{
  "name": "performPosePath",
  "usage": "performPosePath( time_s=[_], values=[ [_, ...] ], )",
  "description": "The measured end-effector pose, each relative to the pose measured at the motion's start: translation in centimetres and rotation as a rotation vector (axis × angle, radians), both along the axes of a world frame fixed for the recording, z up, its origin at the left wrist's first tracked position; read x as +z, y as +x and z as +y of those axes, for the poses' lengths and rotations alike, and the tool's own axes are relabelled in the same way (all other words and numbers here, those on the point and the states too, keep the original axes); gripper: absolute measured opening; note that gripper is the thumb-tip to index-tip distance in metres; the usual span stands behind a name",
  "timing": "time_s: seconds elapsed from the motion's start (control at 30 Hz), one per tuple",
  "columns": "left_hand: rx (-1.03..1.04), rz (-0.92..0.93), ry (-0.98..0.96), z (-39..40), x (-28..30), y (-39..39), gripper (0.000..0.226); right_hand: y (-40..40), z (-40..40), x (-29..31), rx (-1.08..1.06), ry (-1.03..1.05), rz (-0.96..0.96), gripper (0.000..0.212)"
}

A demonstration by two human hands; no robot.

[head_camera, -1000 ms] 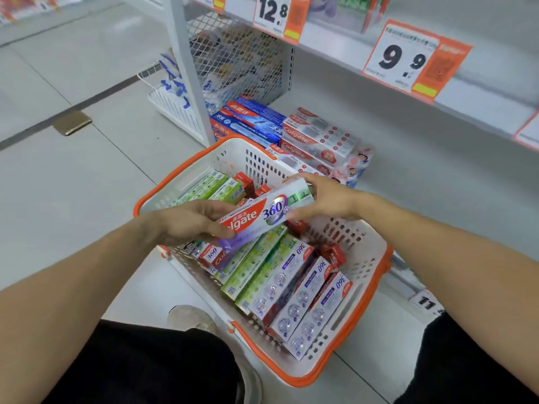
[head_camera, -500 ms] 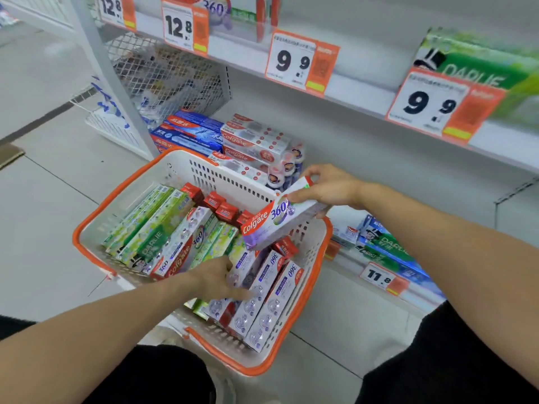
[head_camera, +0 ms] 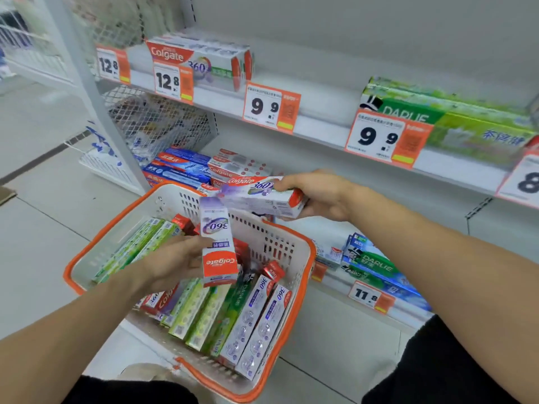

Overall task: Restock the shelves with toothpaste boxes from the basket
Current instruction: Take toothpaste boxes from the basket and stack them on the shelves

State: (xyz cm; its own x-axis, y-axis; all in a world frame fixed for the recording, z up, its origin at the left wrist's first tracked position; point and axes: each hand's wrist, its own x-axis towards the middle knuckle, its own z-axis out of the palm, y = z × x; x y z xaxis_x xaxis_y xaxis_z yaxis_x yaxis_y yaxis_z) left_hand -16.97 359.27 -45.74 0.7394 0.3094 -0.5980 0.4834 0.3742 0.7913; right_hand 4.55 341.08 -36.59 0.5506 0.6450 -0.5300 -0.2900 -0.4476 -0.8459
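A white basket with an orange rim (head_camera: 294,304) stands on the floor before the shelves, holding several toothpaste boxes, green ones on the left and purple-white ones on the right. My left hand (head_camera: 172,262) grips a Colgate 360 box (head_camera: 217,243) upright above the basket. My right hand (head_camera: 318,195) holds a second Colgate 360 box (head_camera: 262,193) lying level over the basket's far rim. A stack of Colgate 360 boxes (head_camera: 204,64) sits on the upper shelf (head_camera: 320,126) behind a 12.8 tag.
Green Darlie boxes (head_camera: 455,126) lie on the upper shelf at right. Blue and Colgate boxes (head_camera: 204,167) are piled on the bottom shelf behind the basket; more Darlie boxes (head_camera: 376,269) lie lower right. A wire mesh divider (head_camera: 157,123) stands left. Price tags line the shelf edges.
My left hand has lifted a second Colgate 360 box out of the basket. My right hand has raised its box and turned it level. The view has tilted up toward the shelves.
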Motion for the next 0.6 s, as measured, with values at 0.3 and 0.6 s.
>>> performPosePath(
  time_s=[0.3,0.6],
  values=[
    [0.263,-0.391,-0.114,0.5,8.8,-2.6,0.041,-7.8,4.9,4.9,0.288,0.105,0.122,0.017],
    [0.399,-0.474,0.092,3.8,16.8,-0.4,0.056,-8.8,6.4,9.7,0.167,0.351,-0.085,0.043]
  ],
)
